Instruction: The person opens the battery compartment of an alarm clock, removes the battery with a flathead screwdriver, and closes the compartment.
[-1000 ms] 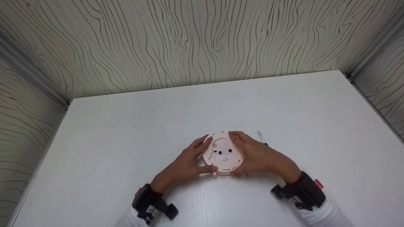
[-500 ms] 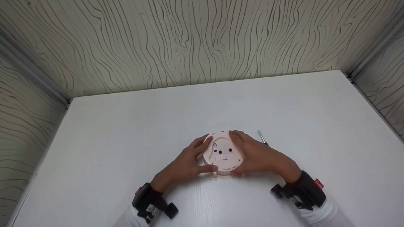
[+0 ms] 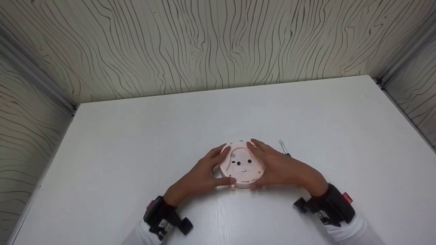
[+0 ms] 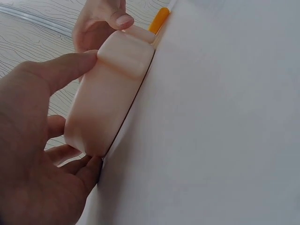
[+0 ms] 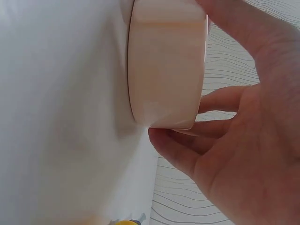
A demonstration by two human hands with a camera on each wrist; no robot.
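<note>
The left hand [image 3: 201, 173] grips the rim of a round pink device [image 3: 244, 175] from about nine o'clock, and the right hand [image 3: 282, 166] holds it from three. The device rests on the white table [image 3: 136, 136], the side with two dark round spots [image 3: 238, 163] facing up. Towards two o'clock lies a slim tool [image 3: 283, 147], perhaps a screwdriver, partly hidden. Farther off, at twelve, stands a wood-patterned wall [image 3: 194, 54].
</note>
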